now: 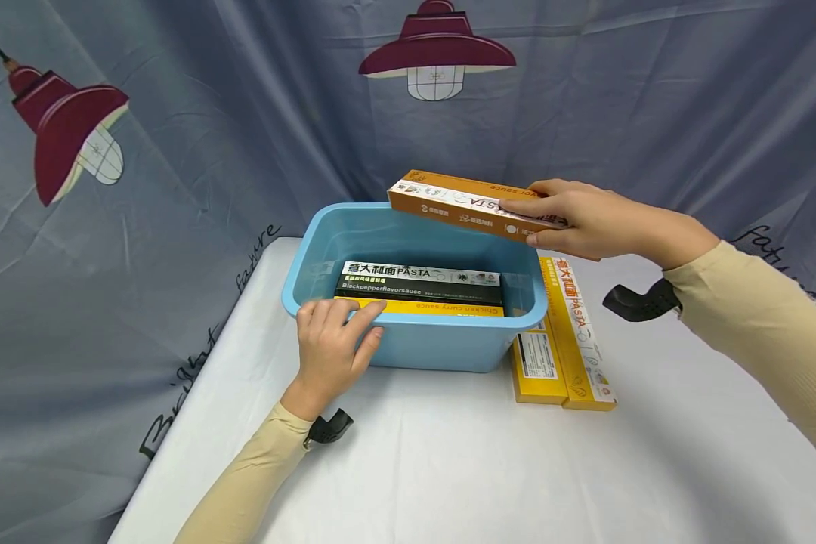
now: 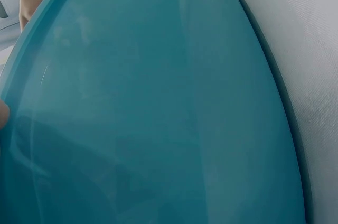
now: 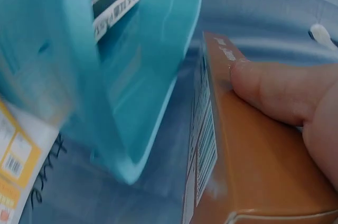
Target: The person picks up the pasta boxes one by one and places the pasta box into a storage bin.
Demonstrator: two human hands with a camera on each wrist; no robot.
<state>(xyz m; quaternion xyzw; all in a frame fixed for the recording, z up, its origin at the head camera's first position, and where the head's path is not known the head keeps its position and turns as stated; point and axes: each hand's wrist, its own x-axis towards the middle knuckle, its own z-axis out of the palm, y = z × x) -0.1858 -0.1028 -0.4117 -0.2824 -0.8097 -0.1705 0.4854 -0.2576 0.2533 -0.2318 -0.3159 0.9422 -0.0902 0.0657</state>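
My right hand (image 1: 585, 219) grips the right end of an orange-brown pasta box (image 1: 455, 208), held up over the far rim of a blue plastic bin (image 1: 435, 344). In the right wrist view the thumb (image 3: 274, 89) lies along the box's orange face. My left hand (image 1: 333, 344) holds the bin's near rim, fingers over the edge and thumb against the outer wall. Inside the bin sit a black pepper pasta box (image 1: 418, 287) and a yellow chicken curry pasta box (image 1: 435, 307), side by side. The left wrist view is mostly filled by the bin's wall (image 2: 137, 97).
Two yellow pasta boxes (image 1: 578, 347) lie side by side on the white table (image 1: 449, 468), by the bin's right side. A grey-blue curtain (image 1: 279, 113) printed with red lamps hangs behind and to the left.
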